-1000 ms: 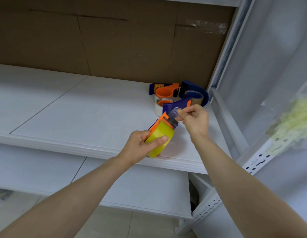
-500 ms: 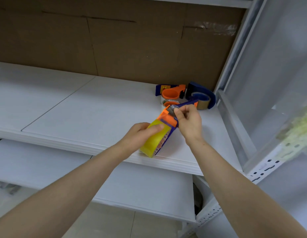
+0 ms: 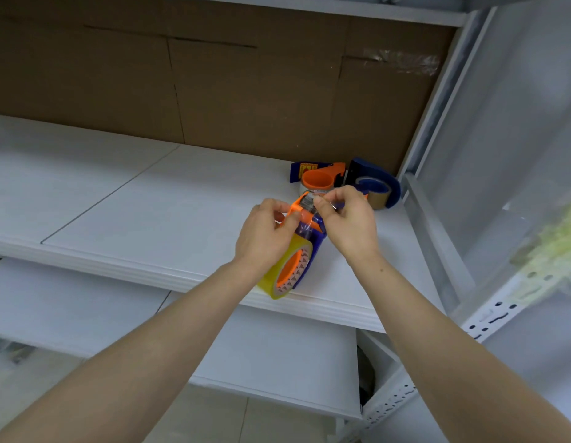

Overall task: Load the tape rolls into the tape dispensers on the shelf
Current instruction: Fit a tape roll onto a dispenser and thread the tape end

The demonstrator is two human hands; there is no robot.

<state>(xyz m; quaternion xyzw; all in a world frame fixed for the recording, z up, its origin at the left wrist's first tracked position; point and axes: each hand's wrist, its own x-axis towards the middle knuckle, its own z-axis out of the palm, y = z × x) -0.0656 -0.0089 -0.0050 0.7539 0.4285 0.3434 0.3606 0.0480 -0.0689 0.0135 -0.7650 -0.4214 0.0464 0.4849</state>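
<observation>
Above the front edge of the white shelf, toward its right end, both hands work on a blue-and-orange tape dispenser loaded with a yellowish tape roll. The left hand is curled closed around the dispenser's upper body, thumb pressed on the orange part. The right hand pinches the clear tape end between thumb and forefinger at the dispenser's head, its other fingers folded. In the shelf's back right corner lie a second dispenser with an orange hub and a third, blue dispenser holding a brown roll, close together, in front of the cardboard backing.
</observation>
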